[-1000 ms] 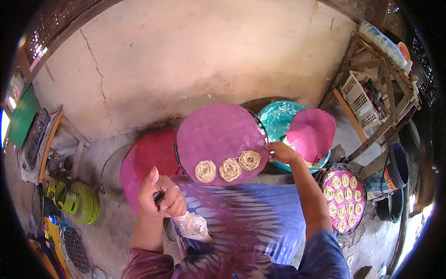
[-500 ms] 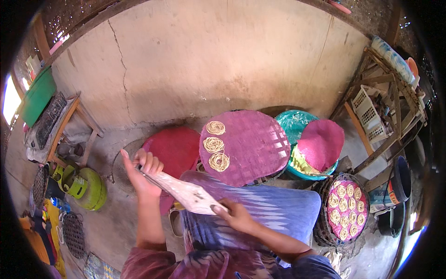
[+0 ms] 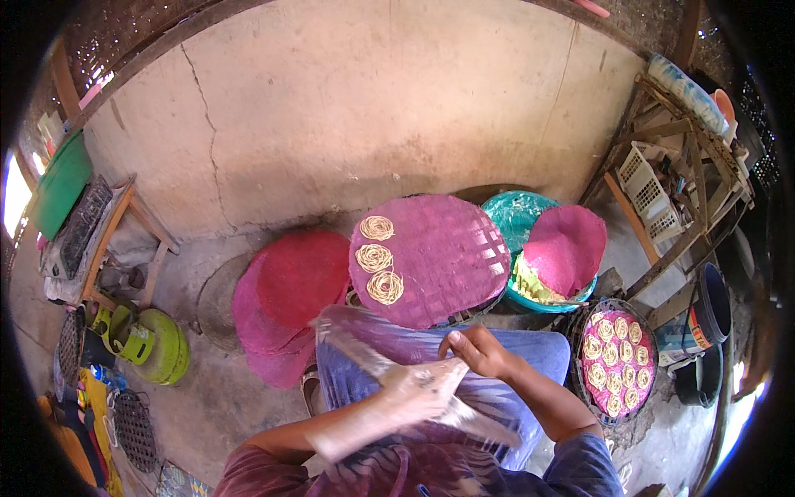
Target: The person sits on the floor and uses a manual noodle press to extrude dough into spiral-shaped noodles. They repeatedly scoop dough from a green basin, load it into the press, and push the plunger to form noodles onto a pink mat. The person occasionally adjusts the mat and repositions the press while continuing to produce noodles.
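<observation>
In the head view, the left hand [image 3: 418, 389] crosses in front of the body, badly blurred. Its fingers seem wrapped around the pale bag [image 3: 476, 422], which shows as smeared streaks on either side of the fist, above the patterned cloth [image 3: 538, 356] over the lap. The right hand [image 3: 482, 354] is just beside it, fingers curled inward; whether they pinch any of the bag I cannot tell.

The step in hand looks like a change of hold on the bag. To do it well, I would keep one fist firmly around the bag until the other has it, so the filling cannot slump or leak. A snug, twisted neck should make the pressure steadier, and taking the turn over the lap, clear of the mat [image 3: 443, 261], spares the finished work.

Three coils [image 3: 385, 287] lie in a row along the mat's left side, the lower two touching or nearly so. Even gaps would suit them better; the rest of the mat offers room. The tray [image 3: 571, 344] on the right, filled with similar coils, gives a fair guide to spacing. A slow, even squeeze should keep the strands unbroken.
</observation>
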The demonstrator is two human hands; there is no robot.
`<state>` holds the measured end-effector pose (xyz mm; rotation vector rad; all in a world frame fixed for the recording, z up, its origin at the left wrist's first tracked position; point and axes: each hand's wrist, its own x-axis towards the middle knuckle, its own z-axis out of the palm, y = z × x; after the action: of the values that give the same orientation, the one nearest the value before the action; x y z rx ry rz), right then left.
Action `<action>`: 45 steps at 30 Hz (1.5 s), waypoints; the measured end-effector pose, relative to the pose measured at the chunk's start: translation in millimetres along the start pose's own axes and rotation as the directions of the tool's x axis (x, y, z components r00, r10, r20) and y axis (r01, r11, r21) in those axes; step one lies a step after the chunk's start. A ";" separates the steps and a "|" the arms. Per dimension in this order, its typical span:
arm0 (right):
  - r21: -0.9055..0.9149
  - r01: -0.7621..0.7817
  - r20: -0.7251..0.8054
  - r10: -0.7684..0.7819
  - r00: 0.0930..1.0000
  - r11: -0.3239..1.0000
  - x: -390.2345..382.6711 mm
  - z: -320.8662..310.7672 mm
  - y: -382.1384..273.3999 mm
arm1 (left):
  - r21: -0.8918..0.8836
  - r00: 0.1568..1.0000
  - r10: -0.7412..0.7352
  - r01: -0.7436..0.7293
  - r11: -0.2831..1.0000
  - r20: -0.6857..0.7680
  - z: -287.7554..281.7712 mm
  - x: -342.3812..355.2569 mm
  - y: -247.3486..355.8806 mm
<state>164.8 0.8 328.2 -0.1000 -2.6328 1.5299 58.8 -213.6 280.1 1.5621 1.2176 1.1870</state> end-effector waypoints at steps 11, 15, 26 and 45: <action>-0.441 0.870 0.436 -0.796 0.421 0.218 -16.0 -6.5 -145.9 | 0.022 0.876 -0.263 0.278 0.960 0.405 -38.8 64.7 22.3; -0.321 0.239 0.078 -0.226 0.971 0.916 -11.1 -32.1 -137.7 | 0.472 0.960 -0.216 0.108 0.875 0.180 -50.1 70.5 55.7; 0.044 0.795 -0.987 0.149 -0.059 0.605 -26.0 -159.9 -70.9 | -0.395 0.700 -0.172 -0.169 0.903 -0.693 -88.4 85.7 55.2; -0.794 -0.607 -0.350 0.792 0.501 0.033 -37.9 -182.7 243.6 | 0.802 0.577 0.566 0.328 0.500 -0.589 -229.9 128.6 96.3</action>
<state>225.7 275.0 204.6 -1.6786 -3.3722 -0.1634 -131.9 -97.1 449.7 1.8368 2.7467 1.6058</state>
